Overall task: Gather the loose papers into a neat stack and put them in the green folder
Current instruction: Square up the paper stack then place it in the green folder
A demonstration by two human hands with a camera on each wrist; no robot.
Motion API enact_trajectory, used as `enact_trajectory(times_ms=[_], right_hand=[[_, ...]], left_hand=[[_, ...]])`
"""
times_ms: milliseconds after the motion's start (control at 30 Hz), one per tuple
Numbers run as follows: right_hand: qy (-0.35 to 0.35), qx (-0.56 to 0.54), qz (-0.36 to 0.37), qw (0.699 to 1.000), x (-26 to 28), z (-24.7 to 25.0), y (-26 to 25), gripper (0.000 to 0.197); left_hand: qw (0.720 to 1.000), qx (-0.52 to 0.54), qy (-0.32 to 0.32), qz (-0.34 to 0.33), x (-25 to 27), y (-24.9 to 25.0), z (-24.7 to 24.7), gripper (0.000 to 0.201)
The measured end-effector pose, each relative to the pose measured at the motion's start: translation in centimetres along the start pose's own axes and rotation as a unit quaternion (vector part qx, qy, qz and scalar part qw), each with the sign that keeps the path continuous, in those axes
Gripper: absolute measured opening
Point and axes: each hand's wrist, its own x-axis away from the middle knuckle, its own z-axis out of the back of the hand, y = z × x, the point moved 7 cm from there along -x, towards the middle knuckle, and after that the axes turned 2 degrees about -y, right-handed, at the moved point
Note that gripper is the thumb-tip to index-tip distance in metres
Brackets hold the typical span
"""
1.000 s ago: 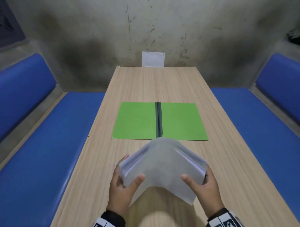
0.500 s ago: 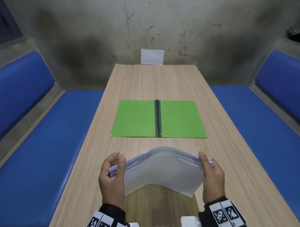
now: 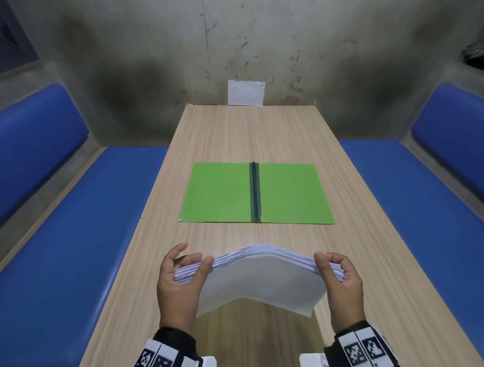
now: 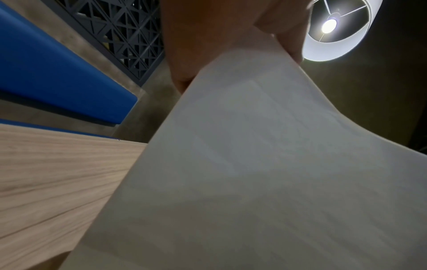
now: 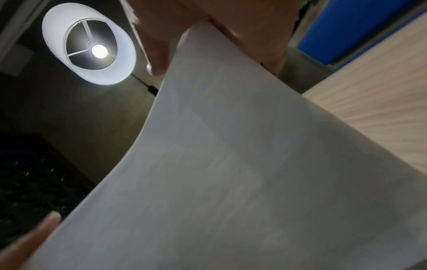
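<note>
— So, where does the paper stack (image 3: 259,278) sit against the grips?

— Between them. The left hand (image 3: 181,284) pinches its left end, thumb on the near face and fingers behind; the stack arches upward in the middle; the right hand (image 3: 341,280) pinches the right end likewise. It is held above the table (image 3: 145,269), near the near edge.

— Count things for me.

— Two hands, one stack whose sheets are too many and too fine to count, and one green folder (image 3: 216,192), lying open and flat mid-table beyond the stack, apart from it. One white sheet (image 3: 246,92) stands against the wall at the far edge.

— And the wrist views?

— Mostly the stack's underside and one lit lamp (image 4: 332,27).
</note>
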Motion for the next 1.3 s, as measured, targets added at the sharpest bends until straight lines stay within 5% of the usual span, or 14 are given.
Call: enact_trajectory(times_ms=[167, 267, 433, 567, 733, 800, 867, 967, 1033, 1167, 1300], right_hand=[[0.0, -0.011, 0.0, 1.0, -0.8, -0.1, 0.1, 0.038], [-0.049, -0.01, 0.029, 0.998, -0.6, -0.2, -0.2, 0.054], [-0.159, 0.09, 0.022, 0.983, 0.4, 0.1, 1.6, 0.047], [-0.16, 0.101, 0.018, 0.982, 0.1, 0.3, 2.1, 0.037], [-0.123, 0.023, -0.005, 0.992, 0.2, -0.7, 1.2, 0.026], [-0.109, 0.003, 0.009, 0.994, 0.2, -0.7, 0.4, 0.004], [-0.114, 0.013, 0.04, 0.993, 0.3, -0.7, -0.3, 0.025], [-0.112, 0.007, 0.039, 0.993, 0.4, -0.5, 0.0, 0.019], [-0.084, 0.007, 0.022, 0.996, 0.5, -0.3, 0.6, 0.024], [-0.048, -0.009, 0.005, 0.999, 0.5, -0.5, 0.0, 0.065], [0.008, -0.057, -0.04, 0.998, -0.6, -0.4, 0.7, 0.016]], left_hand=[[1.0, -0.006, 0.017, 0.004, -0.5, 0.1, 0.1, 0.038], [1.0, -0.008, 0.005, 0.004, -0.4, 0.4, 0.0, 0.044], [0.99, -0.076, -0.115, -0.009, -0.2, -0.8, 0.3, 0.1], [0.977, -0.14, -0.155, -0.043, -0.5, -1.5, 0.3, 0.09], [0.996, -0.03, -0.088, 0.014, -1.0, -1.9, 0.3, 0.044], [0.998, -0.008, -0.058, 0.004, -0.6, -1.2, 0.0, 0.035], [0.999, 0.014, -0.05, -0.012, -0.1, -0.2, -0.2, 0.035], [0.997, 0.038, -0.058, -0.023, 0.5, -0.5, -0.2, 0.021], [0.997, 0.025, -0.063, -0.026, 0.6, -1.1, -0.2, 0.029], [0.999, 0.032, -0.026, -0.011, 0.4, -1.4, -0.4, 0.041], [0.999, 0.043, 0.014, 0.025, -0.2, -1.7, -0.5, 0.026]])
